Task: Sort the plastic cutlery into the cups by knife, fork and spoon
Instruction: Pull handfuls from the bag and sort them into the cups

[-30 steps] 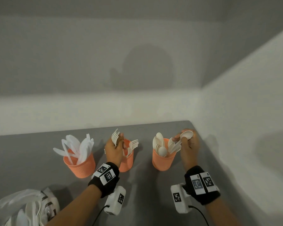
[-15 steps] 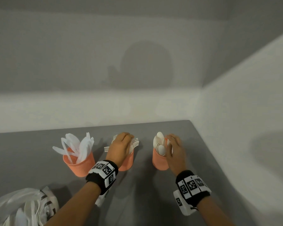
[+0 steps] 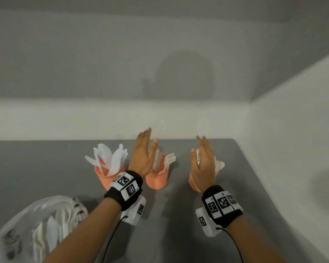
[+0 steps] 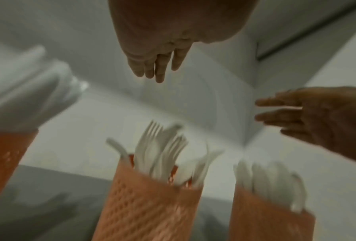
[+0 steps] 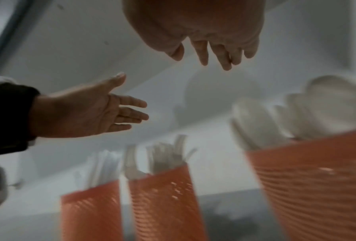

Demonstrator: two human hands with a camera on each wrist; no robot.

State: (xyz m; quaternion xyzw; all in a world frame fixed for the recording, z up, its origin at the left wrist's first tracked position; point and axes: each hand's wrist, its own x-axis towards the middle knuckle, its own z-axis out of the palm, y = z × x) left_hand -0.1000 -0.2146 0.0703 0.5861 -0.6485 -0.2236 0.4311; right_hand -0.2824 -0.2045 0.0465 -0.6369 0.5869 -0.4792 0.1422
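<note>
Three orange perforated cups stand in a row on the grey table. The left cup [image 3: 107, 178] holds white knives [image 3: 110, 158]. White forks [image 3: 168, 161] stick out of the middle cup [image 3: 157, 180]. The right cup [image 3: 193, 182] holds white spoons [image 3: 219, 165]. My left hand [image 3: 143, 149] is raised above and in front of the fork cup, fingers straight, holding nothing. My right hand [image 3: 203, 154] hovers over the spoon cup, also flat and empty. The wrist views show the same: left hand [image 4: 156, 65] above the fork cup [image 4: 148, 205], right hand [image 5: 212, 53] above the spoon cup [image 5: 317, 179].
A clear plastic bag [image 3: 36, 224] with more white cutlery lies at the near left of the table. White walls close the table [image 3: 46, 168] at the back and on the right. The table's right edge [image 3: 254, 177] runs diagonally beside the spoon cup.
My left hand let go of the forks and my right hand let go of a spoon into their cups. Both hands have since lifted off the cups with fingers straightened.
</note>
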